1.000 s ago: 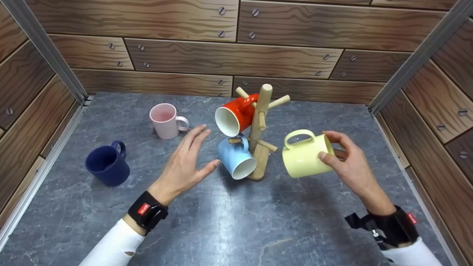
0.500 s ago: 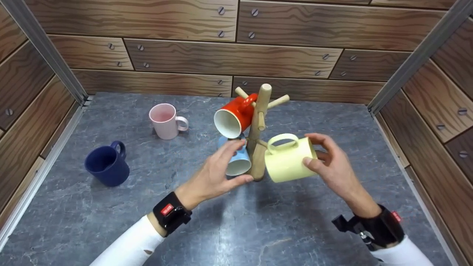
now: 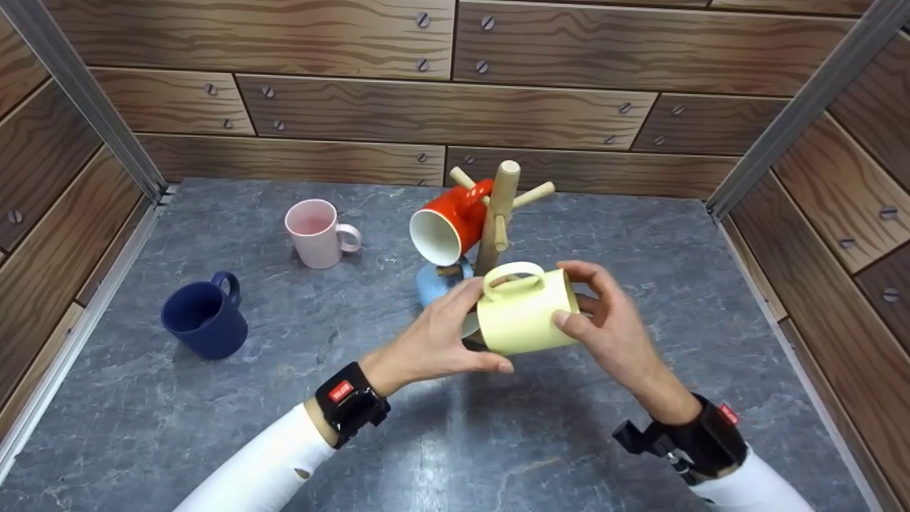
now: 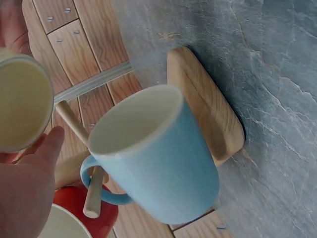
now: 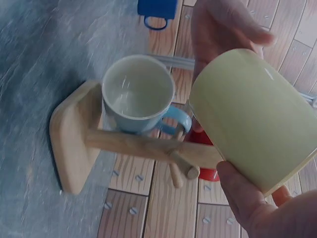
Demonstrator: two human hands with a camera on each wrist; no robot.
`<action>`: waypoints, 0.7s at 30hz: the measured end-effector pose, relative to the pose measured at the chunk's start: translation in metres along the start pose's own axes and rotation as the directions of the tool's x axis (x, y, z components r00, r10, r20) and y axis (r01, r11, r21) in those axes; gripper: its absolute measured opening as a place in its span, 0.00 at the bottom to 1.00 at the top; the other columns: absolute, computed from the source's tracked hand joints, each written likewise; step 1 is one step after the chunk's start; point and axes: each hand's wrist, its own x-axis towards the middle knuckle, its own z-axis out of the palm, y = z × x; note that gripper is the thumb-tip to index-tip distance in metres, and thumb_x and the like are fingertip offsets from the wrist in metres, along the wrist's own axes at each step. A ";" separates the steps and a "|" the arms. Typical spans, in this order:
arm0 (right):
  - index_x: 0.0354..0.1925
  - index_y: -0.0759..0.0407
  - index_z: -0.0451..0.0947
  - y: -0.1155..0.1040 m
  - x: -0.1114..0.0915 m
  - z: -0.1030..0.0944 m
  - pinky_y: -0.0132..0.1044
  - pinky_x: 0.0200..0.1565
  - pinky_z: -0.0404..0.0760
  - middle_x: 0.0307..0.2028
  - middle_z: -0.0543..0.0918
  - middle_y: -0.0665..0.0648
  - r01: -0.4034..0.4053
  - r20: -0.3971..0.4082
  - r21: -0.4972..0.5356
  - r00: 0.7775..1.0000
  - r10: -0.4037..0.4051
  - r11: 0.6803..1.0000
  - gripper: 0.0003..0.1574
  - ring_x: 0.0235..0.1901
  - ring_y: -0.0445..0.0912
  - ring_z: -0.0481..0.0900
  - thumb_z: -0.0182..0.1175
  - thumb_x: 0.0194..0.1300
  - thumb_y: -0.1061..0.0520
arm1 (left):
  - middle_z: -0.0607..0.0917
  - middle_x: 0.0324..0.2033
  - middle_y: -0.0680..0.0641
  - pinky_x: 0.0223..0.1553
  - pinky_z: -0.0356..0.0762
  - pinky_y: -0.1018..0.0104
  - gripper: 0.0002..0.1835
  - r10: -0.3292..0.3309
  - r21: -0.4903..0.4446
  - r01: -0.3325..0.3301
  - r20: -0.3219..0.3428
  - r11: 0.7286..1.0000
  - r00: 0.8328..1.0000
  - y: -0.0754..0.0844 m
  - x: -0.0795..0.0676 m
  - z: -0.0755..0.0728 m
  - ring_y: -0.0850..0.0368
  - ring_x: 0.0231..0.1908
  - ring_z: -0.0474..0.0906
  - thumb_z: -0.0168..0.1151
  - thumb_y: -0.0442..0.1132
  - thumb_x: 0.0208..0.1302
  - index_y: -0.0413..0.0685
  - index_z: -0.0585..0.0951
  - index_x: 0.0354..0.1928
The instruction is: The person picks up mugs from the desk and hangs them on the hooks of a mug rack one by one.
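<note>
My right hand (image 3: 604, 334) grips a pale yellow mug (image 3: 526, 313) by its right end, thumb in front. The mug lies sideways in the air, its handle on top and its mouth facing left. Around that mouth end is my left hand (image 3: 441, 334), thumb and fingers spread apart; whether it touches the rim is hard to tell. Behind the hands stands a wooden mug tree (image 3: 505, 192). A red mug (image 3: 448, 224) hangs from an upper peg. On a lower peg hangs a light blue mug (image 4: 153, 153), mostly hidden in the head view.
A pink mug (image 3: 316, 242) stands upright at the back left of the grey stone-look tabletop (image 3: 284, 299). Nearer on the left is a dark blue mug (image 3: 206, 320). Wood-patterned walls (image 3: 341, 107) enclose the back and sides.
My right hand has carried the yellow mug left, in front of the mug tree. My left hand has moved right, from beside the blue mug to the yellow mug's mouth.
</note>
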 end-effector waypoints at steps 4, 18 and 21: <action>0.71 0.64 0.65 -0.003 0.002 0.004 0.42 0.45 0.88 0.63 0.72 0.62 0.014 -0.012 0.038 1.000 -0.014 0.999 0.36 0.55 0.54 0.82 0.62 0.67 0.66 | 0.76 0.66 0.49 0.62 0.76 0.60 0.50 0.027 -0.033 -0.029 -0.067 0.999 0.997 0.001 0.002 -0.004 0.58 0.61 0.74 0.82 0.56 0.52 0.47 0.69 0.73; 0.70 0.64 0.66 -0.007 0.015 0.011 0.42 0.46 0.88 0.61 0.72 0.63 0.073 -0.042 0.097 0.997 -0.069 0.993 0.37 0.53 0.56 0.83 0.61 0.64 0.67 | 0.73 0.65 0.47 0.65 0.75 0.63 0.43 0.079 -0.170 -0.114 -0.200 0.979 0.977 0.000 0.005 -0.010 0.57 0.62 0.73 0.83 0.45 0.54 0.44 0.72 0.70; 0.71 0.64 0.66 -0.006 0.018 0.012 0.42 0.46 0.88 0.61 0.72 0.64 0.076 -0.046 0.101 0.996 -0.072 0.992 0.36 0.53 0.56 0.83 0.61 0.65 0.68 | 0.75 0.65 0.46 0.65 0.75 0.64 0.44 0.071 -0.147 -0.104 -0.214 0.984 0.974 -0.001 0.006 -0.011 0.57 0.63 0.74 0.83 0.45 0.54 0.41 0.72 0.70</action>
